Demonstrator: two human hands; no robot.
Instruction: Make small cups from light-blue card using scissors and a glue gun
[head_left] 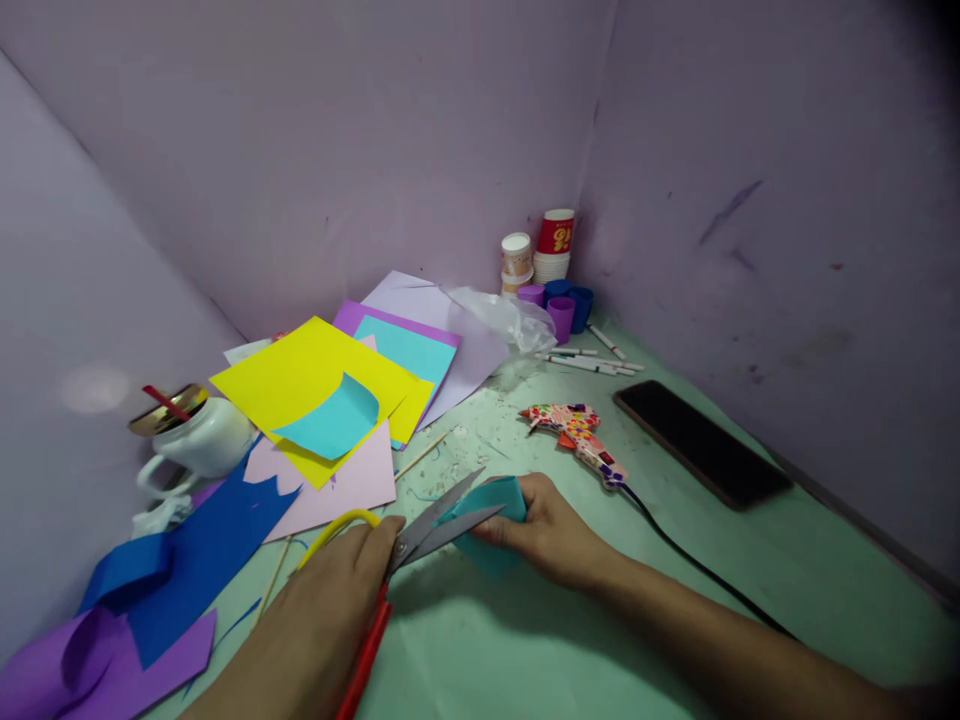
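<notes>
My left hand (330, 590) is wrapped round the handles of a pair of scissors (420, 540), one yellow and one red. The scissors' blades are apart and point up to the right, with a folded piece of light blue paper (501, 498) between them. My right hand (551, 530) pinches that paper at its right side, thumb in front. Just beyond the blades a thin wooden stick (424, 452) lies on the green table (585, 620) among small scraps.
Coloured sheets (270, 370) and blue paper (217, 540) cover the left side, beside a white mug (206, 440). A floral glue gun (577, 435) with a black cord and a phone (697, 440) lie right. Cups (555, 240), a plastic bag (517, 320) and pens (589, 363) are at the back.
</notes>
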